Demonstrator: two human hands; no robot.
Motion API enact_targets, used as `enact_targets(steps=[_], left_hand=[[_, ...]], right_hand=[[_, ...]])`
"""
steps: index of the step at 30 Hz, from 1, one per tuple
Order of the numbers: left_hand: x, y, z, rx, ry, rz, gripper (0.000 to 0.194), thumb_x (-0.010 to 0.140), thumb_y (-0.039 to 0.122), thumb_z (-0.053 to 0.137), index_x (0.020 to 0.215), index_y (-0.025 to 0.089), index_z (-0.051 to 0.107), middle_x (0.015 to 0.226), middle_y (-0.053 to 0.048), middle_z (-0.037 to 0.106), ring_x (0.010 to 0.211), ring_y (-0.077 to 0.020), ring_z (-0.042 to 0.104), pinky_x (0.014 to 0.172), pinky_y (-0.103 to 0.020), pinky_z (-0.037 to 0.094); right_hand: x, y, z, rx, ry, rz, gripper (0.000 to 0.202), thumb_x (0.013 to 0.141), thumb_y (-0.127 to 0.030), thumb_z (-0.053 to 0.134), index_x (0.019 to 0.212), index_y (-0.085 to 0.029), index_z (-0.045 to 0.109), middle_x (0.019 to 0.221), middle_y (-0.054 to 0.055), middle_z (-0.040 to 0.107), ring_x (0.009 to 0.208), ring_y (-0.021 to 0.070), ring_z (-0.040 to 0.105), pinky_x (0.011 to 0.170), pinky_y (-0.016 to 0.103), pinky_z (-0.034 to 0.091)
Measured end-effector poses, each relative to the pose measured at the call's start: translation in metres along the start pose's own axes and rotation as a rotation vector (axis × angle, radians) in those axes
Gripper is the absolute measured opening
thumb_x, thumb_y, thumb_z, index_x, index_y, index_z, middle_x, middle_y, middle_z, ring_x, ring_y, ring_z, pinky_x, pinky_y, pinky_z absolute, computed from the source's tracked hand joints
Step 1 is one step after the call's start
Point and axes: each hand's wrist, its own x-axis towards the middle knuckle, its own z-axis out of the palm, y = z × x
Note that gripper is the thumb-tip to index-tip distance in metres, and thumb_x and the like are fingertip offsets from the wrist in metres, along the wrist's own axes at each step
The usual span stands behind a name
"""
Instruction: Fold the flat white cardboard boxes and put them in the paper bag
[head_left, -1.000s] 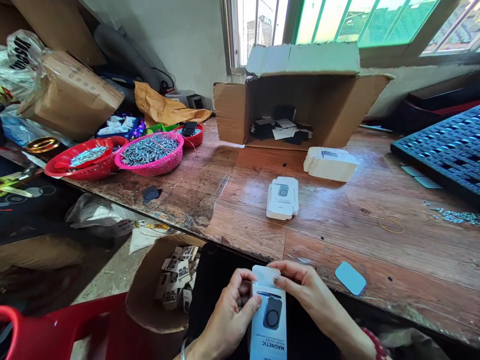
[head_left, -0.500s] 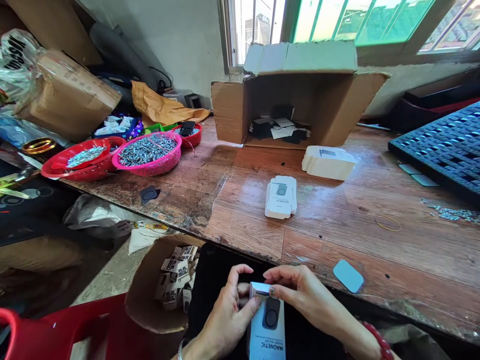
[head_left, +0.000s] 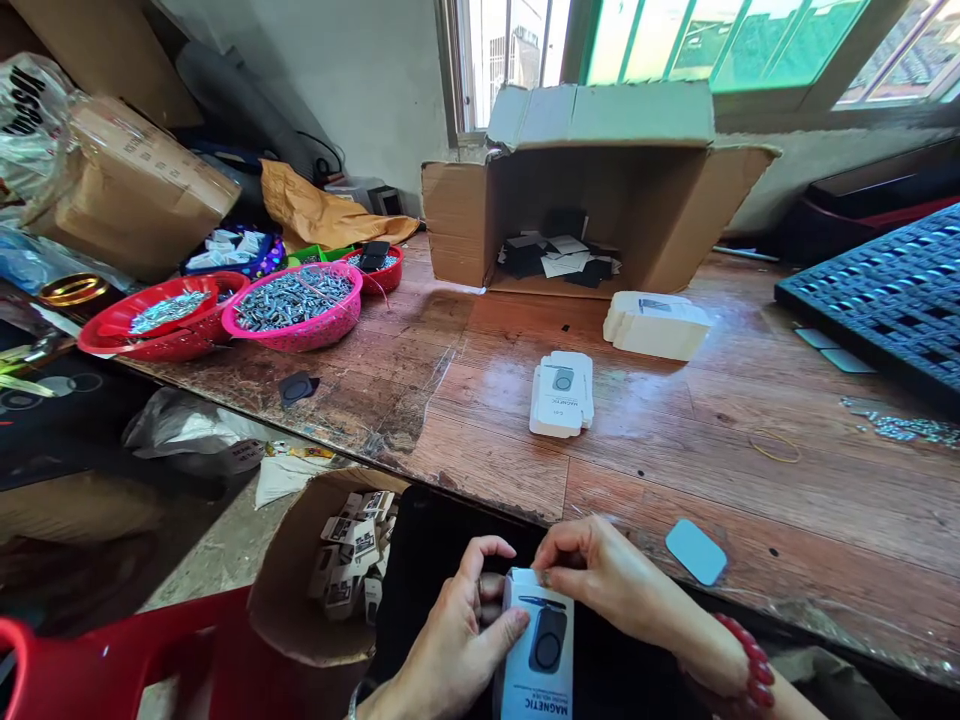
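A small white box (head_left: pixel 537 660), printed with a phone holder picture and the word MAGNETIC, is held over my lap at the table's front edge. My left hand (head_left: pixel 465 625) grips it from the left, thumb lying on the printed face. At the box's top end my right hand (head_left: pixel 592 570) pinches the end flap between thumb and curled fingers. Beyond my hands, a stack of flat white cartons (head_left: pixel 561 395) with the same print lies on the table. A light blue rounded piece (head_left: pixel 697 552) lies right of my right hand.
An open cardboard box (head_left: pixel 454 220) with black and white cards stands at the back. Pink basket (head_left: pixel 300 340) of metal parts sits left. More cartons (head_left: pixel 656 325) lie behind the stack. Black grid tray (head_left: pixel 885 290) is at right; a carton of filled boxes (head_left: pixel 300 580) stands below left.
The right thumb and fingers have shifted from the front of the box to its top end flap. The box has moved slightly right and its printed face shows more.
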Motion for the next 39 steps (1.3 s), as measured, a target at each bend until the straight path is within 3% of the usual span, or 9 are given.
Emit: enact_targets(steps=[7,11,14,19,25,29,33,36,39], left_hand=[[0.0,0.0,-0.007,0.089,0.018,0.07,0.034,0.088,0.041,0.064,0.114,0.019,0.06,0.099,-0.009,0.074,0.092,-0.021,0.067,0.078,-0.028,0.05],[0.002,-0.001,-0.009,0.057,0.03,0.068,0.035,0.085,0.043,0.068,0.11,0.019,0.066,0.097,-0.007,0.074,0.09,-0.0201,0.067,0.079,-0.028,0.049],[0.003,-0.003,-0.009,0.063,0.051,0.068,0.035,0.084,0.046,0.069,0.105,0.019,0.067,0.091,-0.006,0.073,0.081,-0.0176,0.064,0.074,-0.026,0.047],[0.004,-0.01,-0.009,0.116,0.109,0.111,0.035,0.083,0.051,0.068,0.095,0.018,0.068,0.075,-0.001,0.065,0.068,-0.013,0.055,0.064,-0.023,0.041],[0.012,-0.004,-0.014,0.057,0.176,0.1,0.042,0.078,0.057,0.07,0.088,0.016,0.068,0.074,-0.001,0.066,0.067,-0.0136,0.055,0.063,-0.023,0.042],[0.009,0.021,-0.056,0.156,0.304,0.078,0.041,0.075,0.056,0.072,0.086,0.017,0.069,0.074,-0.001,0.067,0.067,-0.015,0.058,0.063,-0.023,0.045],[-0.009,0.029,-0.143,0.384,0.463,-0.019,0.044,0.067,0.058,0.074,0.088,0.019,0.068,0.074,-0.002,0.072,0.069,-0.0218,0.066,0.062,-0.027,0.05],[-0.019,0.021,-0.201,0.59,0.677,-0.087,0.056,0.059,0.059,0.074,0.1,0.021,0.068,0.089,-0.008,0.078,0.092,-0.0354,0.071,0.079,-0.039,0.056],[-0.017,0.02,-0.215,0.637,0.78,-0.043,0.063,0.053,0.059,0.078,0.1,0.02,0.068,0.107,-0.013,0.077,0.116,-0.0421,0.063,0.098,-0.047,0.05]], right_hand=[[-0.015,-0.003,-0.008,0.02,-0.151,-0.139,0.019,0.09,-0.021,0.06,0.089,-0.025,0.079,0.093,0.002,0.07,0.081,0.0159,0.063,0.072,0.026,0.045],[-0.016,0.015,0.003,0.237,-0.049,-0.016,0.02,0.083,-0.024,0.068,0.101,-0.024,0.076,0.094,0.003,0.072,0.087,0.0202,0.065,0.077,0.029,0.048],[-0.016,0.024,0.012,0.323,0.016,0.048,0.017,0.079,-0.024,0.07,0.094,-0.019,0.075,0.085,0.004,0.072,0.08,0.0206,0.065,0.072,0.03,0.049],[-0.016,0.028,0.019,0.275,0.133,-0.091,0.011,0.081,-0.02,0.067,0.074,-0.018,0.076,0.083,0.004,0.07,0.079,0.0192,0.065,0.072,0.029,0.048],[-0.002,0.022,0.02,0.176,0.109,-0.151,0.016,0.083,-0.015,0.064,0.08,-0.02,0.079,0.085,0.005,0.073,0.08,0.0188,0.068,0.073,0.028,0.051],[0.009,0.005,0.006,-0.003,0.27,-0.288,0.022,0.09,-0.021,0.058,0.101,-0.02,0.076,0.104,0.009,0.072,0.082,0.0189,0.069,0.075,0.031,0.056],[0.033,0.008,-0.028,-0.345,0.611,-0.494,0.02,0.091,-0.021,0.055,0.099,-0.019,0.073,0.101,0.011,0.072,0.094,0.0258,0.067,0.083,0.043,0.058],[0.058,0.021,-0.054,-0.583,0.787,-0.518,0.022,0.091,-0.02,0.056,0.106,-0.017,0.072,0.112,0.015,0.071,0.116,0.0332,0.059,0.096,0.056,0.052],[0.076,0.032,-0.067,-0.715,0.795,-0.482,0.025,0.09,-0.018,0.058,0.11,-0.013,0.071,0.119,0.018,0.07,0.125,0.0364,0.055,0.098,0.059,0.051]])
